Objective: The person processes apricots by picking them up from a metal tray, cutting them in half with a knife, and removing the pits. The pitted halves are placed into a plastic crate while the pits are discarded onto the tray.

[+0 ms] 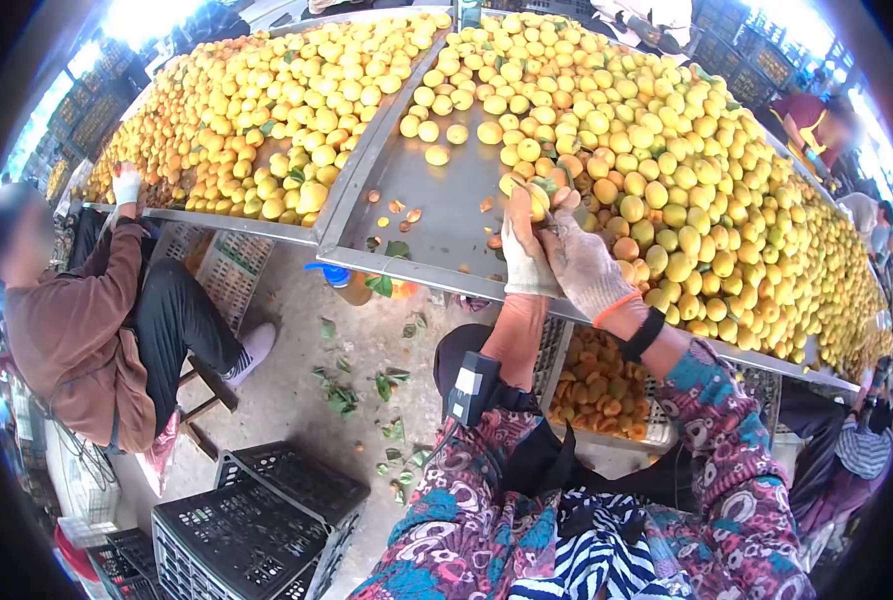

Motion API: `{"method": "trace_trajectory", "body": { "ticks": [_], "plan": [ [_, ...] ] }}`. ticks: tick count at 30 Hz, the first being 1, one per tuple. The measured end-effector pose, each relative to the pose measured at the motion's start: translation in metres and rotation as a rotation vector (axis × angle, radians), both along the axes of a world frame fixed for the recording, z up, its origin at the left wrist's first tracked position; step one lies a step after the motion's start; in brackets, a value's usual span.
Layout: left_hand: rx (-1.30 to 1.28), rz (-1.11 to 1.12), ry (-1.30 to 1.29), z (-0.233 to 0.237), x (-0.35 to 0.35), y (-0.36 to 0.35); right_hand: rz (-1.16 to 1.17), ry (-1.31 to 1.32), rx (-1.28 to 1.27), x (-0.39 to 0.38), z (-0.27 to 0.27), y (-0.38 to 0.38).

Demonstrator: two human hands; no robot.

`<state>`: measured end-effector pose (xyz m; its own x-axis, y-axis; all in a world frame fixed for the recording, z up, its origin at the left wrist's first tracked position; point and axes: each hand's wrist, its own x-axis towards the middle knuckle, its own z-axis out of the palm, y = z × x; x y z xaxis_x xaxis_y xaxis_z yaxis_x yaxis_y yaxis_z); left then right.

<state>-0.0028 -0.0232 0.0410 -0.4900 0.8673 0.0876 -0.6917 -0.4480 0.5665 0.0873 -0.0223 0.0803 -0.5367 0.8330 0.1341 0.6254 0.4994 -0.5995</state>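
Yellow fruit (539,204) clamped between our left hand (526,258) and right hand (584,264), above the steel bench (406,195), fruit pile (701,240) heaped right!

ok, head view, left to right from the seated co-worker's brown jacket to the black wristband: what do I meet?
Brown jacket → pale slipper → blue cap → forearm-mounted black box → gloved left hand → gloved right hand → black wristband.

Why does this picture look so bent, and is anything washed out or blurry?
Head view throughout: likely a fisheye lens, bowing the metal tray and darkening corners; glare whitens both upper sides; the brown-sleeved person's head is blurred; left hand and right hand look fairly sharp.
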Motion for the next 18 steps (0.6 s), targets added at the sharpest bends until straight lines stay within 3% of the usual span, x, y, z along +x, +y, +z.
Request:
{"method": "trace_trajectory", "body": {
  "ticks": [2, 6, 9, 13, 18],
  "plan": [
    [-0.013, -0.068, -0.109, -0.003, 0.000, 0.000, 0.016, 0.031, 0.041, -0.004, -0.004, 0.002],
    [-0.038, -0.076, -0.005, 0.006, -0.013, 0.001, 0.098, -0.127, 0.086, 0.006, 0.040, 0.006],
    [-0.235, -0.111, 0.333, 0.006, -0.029, -0.007, 0.122, -0.220, -0.007, 0.010, 0.054, 0.013],
    [-0.218, 0.020, 0.171, 0.008, -0.018, -0.004, 0.046, -0.001, 0.051, 0.004, 0.020, 0.004],
    [-0.218, -0.156, 0.179, -0.006, -0.028, -0.005, 0.158, -0.041, 0.173, 0.012, 0.013, 0.012]
  ]
}}
